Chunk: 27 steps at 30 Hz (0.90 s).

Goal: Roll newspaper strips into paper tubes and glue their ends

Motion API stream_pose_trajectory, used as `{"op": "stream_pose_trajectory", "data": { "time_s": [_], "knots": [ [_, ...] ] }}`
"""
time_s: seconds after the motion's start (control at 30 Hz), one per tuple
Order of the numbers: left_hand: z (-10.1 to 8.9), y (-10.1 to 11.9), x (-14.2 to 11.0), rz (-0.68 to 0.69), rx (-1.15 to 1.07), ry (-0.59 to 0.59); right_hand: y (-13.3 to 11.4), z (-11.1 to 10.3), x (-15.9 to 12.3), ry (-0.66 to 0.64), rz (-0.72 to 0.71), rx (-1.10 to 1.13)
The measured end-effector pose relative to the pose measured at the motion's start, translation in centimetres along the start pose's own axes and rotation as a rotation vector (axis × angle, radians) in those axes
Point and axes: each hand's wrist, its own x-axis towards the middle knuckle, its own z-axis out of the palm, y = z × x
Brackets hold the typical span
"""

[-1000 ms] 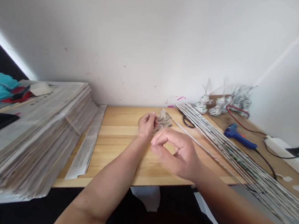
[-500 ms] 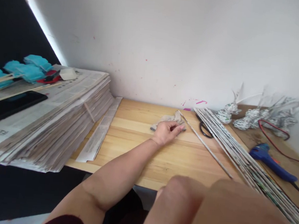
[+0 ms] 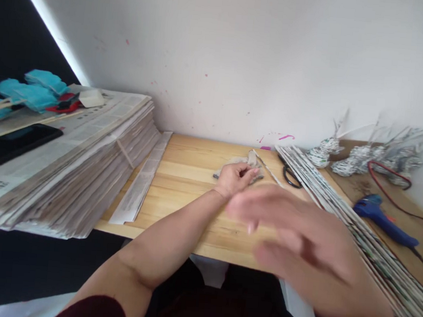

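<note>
My left hand (image 3: 235,176) rests on the wooden table (image 3: 191,176) near the wall, fingers curled onto a crumpled beige rag (image 3: 250,160). My right hand (image 3: 300,240) hovers close to the camera above the table's front edge, blurred by motion, with its fingers spread and nothing in them. A single thin rolled paper stick (image 3: 268,169) lies just right of the rag.
A tall stack of newspapers (image 3: 66,165) fills the left, with a folded paper strip (image 3: 143,179) beside it. Several rolled paper sticks (image 3: 340,209) lie diagonally at the right, with black scissors (image 3: 290,177), a blue glue gun (image 3: 383,222), a red cable and woven paper pieces (image 3: 363,159) behind.
My right hand has come back up and forward over the table, fingers now spread and blurred. My left hand stays on the rag. The camera view shifted slightly.
</note>
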Motion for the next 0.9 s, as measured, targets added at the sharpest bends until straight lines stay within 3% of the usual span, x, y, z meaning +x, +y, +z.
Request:
{"op": "stream_pose_trajectory", "data": {
  "time_s": [0.1,0.2,0.33,0.47,0.57,0.67,0.77,0.83,0.9],
  "knots": [
    [0.0,0.0,0.1,0.024,0.006,0.020,-1.8,-5.4,0.7,-0.066,0.175,-0.318],
    [0.1,0.0,0.1,0.056,0.021,0.036,-0.2,-8.5,-1.0,-0.083,0.423,-0.732],
    [0.1,-0.2,0.0,0.039,0.009,0.051,3.1,-8.8,-2.8,-0.168,0.652,-0.862],
    [0.0,0.1,0.2,0.020,-0.030,0.096,2.7,-7.9,-3.0,-0.153,0.683,-0.868],
    [-0.8,1.8,0.3,-0.049,-0.157,0.181,2.3,-8.6,-2.9,-0.146,0.664,-0.895],
    [-2.7,4.9,-0.5,-0.079,-0.260,0.233,3.1,-10.7,-2.9,-0.126,0.740,-0.895],
    [-5.6,7.2,-2.7,-0.042,-0.206,0.128,4.3,-12.9,-2.4,-0.095,0.869,-0.886],
    [-8.0,7.2,-4.6,-0.020,-0.126,0.103,4.7,-13.2,-1.5,-0.014,0.794,-0.868],
    [-10.8,6.2,-6.8,-0.033,-0.011,0.175,4.1,-11.9,-0.4,0.098,0.641,-0.786]
  ]
}}
